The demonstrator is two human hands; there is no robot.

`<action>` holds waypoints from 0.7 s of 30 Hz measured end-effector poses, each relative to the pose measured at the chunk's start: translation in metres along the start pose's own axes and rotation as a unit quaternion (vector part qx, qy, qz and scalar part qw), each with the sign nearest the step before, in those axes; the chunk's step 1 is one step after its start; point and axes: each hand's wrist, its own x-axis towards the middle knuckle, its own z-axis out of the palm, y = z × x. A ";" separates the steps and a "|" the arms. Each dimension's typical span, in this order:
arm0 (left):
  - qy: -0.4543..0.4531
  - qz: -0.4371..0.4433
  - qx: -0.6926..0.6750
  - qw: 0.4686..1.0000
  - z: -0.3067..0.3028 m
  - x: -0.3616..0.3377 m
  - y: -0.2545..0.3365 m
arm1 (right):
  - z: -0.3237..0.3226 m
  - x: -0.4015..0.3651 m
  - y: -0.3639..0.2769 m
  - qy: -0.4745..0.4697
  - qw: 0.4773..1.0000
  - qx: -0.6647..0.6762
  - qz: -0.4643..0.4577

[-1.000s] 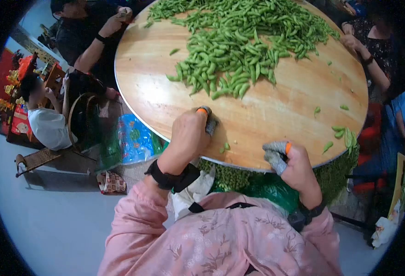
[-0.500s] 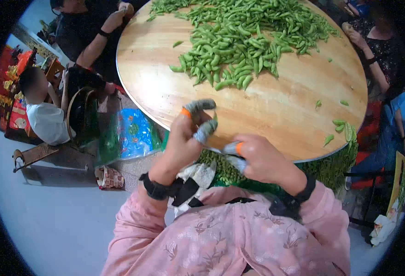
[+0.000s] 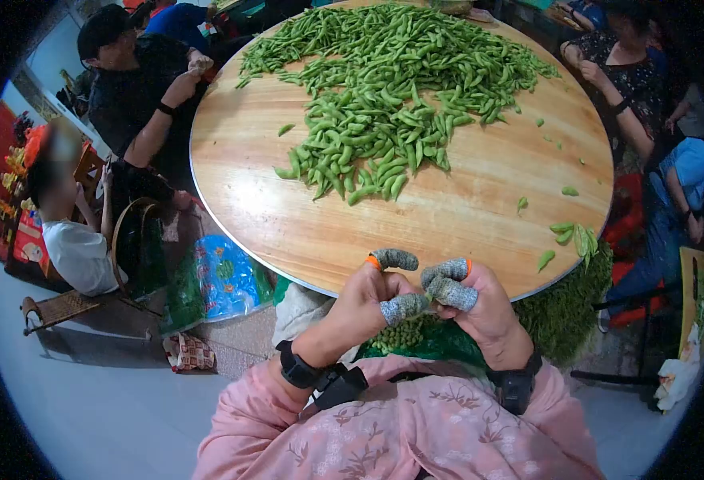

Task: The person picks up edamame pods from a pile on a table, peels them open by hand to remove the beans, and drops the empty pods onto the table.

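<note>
My left hand (image 3: 368, 294) and my right hand (image 3: 484, 304) meet in front of my chest, just off the table's near edge. Grey knitted covers with orange bands sit on the thumb and index finger of each. A sliver of green pod (image 3: 429, 299) shows between my left thumb tip and the pinched fingers of my right hand; the rest of it is hidden. My left index finger arches above, apart from the thumb, with the other fingers curled. Below the hands, shelled green beans (image 3: 400, 337) lie on green plastic (image 3: 456, 342).
Green soybean pods (image 3: 392, 120) are heaped across the round wooden table (image 3: 240, 184). Several loose pods (image 3: 564, 232) lie near its right edge, above a mass of greens (image 3: 568, 308). People sit at left and right. A blue plastic bag (image 3: 228, 272) lies on the floor.
My hands have come closer together and now meet around the pod, which earlier showed at my left fingertips. The view has shifted, showing more of the table's far side.
</note>
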 end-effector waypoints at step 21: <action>0.010 0.089 0.436 0.896 0.004 -0.002 -0.003 | -0.001 -0.010 -0.006 0.019 0.998 -0.056 -0.028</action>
